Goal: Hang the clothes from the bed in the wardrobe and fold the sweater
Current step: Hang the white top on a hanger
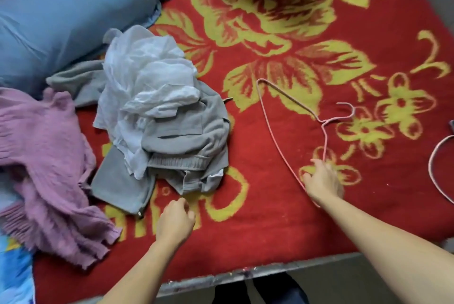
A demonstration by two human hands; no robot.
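- Pink wire hanger (292, 117) lay on the red flowered blanket (282, 205), its lower corner gripped in the right hand (321, 181).
- Left hand (175, 220) hovered loosely curled, holding nothing, near the grey garment (186, 136) under a white one (147, 70).
- Purple sweater (49, 161) lay crumpled at the left.

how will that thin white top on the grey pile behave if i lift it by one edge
The white top looks sheer and crumpled, so probably light and floppy, trailing rather than holding shape. It lies tangled over the grey garment, so it may drag that along.
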